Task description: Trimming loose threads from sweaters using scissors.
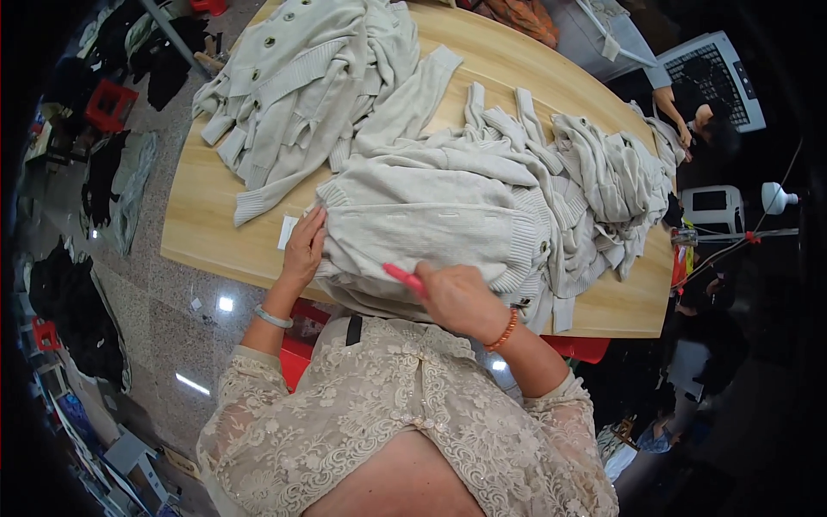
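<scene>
Pink tool (403, 280) gripped in right hand (461, 302), left hand (303, 246) open on knit garment (431, 215) at table's (202, 233) near edge. Tip could snag yarn if slack folds shift

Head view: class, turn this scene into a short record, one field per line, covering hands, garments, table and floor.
Left hand: resting on the left side of the front garment
Right hand: grip closed around a pink pen-like tool; tip contact with the cloth unclear
Front garment: light grey knit, ribbed band toward the right
Other garments: similar knits heaped in a left pile and a right pile
Table: light wood-grain top
Floor: speckled, shiny; red stool at upper left
</scene>
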Demonstrator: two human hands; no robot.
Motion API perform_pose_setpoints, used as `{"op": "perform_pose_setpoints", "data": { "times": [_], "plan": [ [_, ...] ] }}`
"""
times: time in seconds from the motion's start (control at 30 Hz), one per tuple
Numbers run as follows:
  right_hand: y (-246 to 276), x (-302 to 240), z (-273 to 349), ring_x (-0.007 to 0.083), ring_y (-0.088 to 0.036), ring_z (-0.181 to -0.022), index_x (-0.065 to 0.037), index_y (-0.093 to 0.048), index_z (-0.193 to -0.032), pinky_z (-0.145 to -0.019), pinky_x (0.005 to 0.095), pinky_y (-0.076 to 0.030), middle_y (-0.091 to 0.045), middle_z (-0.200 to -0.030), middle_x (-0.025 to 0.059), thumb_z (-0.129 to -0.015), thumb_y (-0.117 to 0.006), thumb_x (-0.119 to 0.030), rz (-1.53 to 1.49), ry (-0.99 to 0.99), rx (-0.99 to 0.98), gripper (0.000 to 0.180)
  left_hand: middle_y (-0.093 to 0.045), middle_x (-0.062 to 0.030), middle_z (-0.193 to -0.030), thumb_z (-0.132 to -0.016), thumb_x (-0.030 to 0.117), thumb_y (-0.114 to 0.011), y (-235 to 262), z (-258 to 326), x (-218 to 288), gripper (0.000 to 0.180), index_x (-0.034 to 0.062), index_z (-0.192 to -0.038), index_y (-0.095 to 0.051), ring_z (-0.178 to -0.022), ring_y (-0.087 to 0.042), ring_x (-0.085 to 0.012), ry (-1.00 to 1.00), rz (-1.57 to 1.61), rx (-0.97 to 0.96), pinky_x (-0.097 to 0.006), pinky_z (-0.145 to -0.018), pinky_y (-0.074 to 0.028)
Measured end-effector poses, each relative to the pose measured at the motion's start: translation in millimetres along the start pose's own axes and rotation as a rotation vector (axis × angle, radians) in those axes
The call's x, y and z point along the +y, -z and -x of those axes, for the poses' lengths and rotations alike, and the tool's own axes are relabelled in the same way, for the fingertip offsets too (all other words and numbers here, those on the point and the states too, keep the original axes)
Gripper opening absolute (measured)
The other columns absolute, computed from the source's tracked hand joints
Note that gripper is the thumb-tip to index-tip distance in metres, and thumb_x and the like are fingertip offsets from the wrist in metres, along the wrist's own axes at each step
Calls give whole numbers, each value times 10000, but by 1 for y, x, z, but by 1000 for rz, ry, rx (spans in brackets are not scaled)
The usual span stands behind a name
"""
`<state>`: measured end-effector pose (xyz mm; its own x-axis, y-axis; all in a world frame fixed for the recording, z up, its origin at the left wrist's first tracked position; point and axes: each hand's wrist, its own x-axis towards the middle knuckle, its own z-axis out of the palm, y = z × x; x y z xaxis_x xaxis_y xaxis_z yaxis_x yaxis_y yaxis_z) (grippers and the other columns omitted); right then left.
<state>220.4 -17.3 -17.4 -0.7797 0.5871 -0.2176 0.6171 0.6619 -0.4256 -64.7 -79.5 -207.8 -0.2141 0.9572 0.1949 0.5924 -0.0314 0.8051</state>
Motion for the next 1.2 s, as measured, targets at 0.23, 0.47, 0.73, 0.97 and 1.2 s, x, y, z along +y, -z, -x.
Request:
{"op": "perform_pose_setpoints", "data": {
  "times": [0.23, 0.47, 0.73, 0.97, 1.2],
  "plan": [
    [9, 16, 10, 398, -637, -695, -16, -556, -949, -633, 493, -487, -642, -712, 195, -829, -626, -158, -272, -86, -84, 199, -643, -144, -1201, -945, 111, -555, 8, -4, -2, 289, -3, -1202, -624, -1203, -548, -245, 170, 68, 22, -337, -1064, -361],
    [32, 121, 40, 412, -646, -757, -37, -665, -915, -659, 480, -500, -661, -770, 218, -863, -678, -326, -357, -572, 384, 294, -648, -158, -1023, -831, 139, -685, -11, -86, 47, 392, 8, -1191, -605, -995, -603, -314, 197, -71, 15, -390, -901, -462],
    [54, 169, 43, 320, -636, -616, -2, -668, -792, -602, 390, -473, -633, -642, 157, -894, -649, -251, -363, -691, 409, 270, -609, -119, -901, -711, -60, -699, 0, -52, 149, 297, 18, -993, -651, -849, -597, -300, -335, -19, -35, -369, -744, -499],
    [39, 216, -13, 462, -591, -787, -11, -522, -1153, -686, 468, -485, -620, -830, 242, -771, -713, -79, -155, -378, 513, 432, -575, -156, -1023, -686, -88, -655, -16, -5, 158, 389, 8, -1062, -626, -960, -581, -347, -370, -36, -253, -410, -840, -492],
    [28, 200, -47, 410, -624, -820, -17, -529, -1119, -717, 447, -496, -635, -887, 230, -705, -822, -264, -182, -351, 410, 564, -600, -136, -1076, -746, -126, -629, 24, -86, 114, 386, 5, -1108, -615, -961, -611, -280, -162, -143, 223, -356, -867, -497]
  ]
}}
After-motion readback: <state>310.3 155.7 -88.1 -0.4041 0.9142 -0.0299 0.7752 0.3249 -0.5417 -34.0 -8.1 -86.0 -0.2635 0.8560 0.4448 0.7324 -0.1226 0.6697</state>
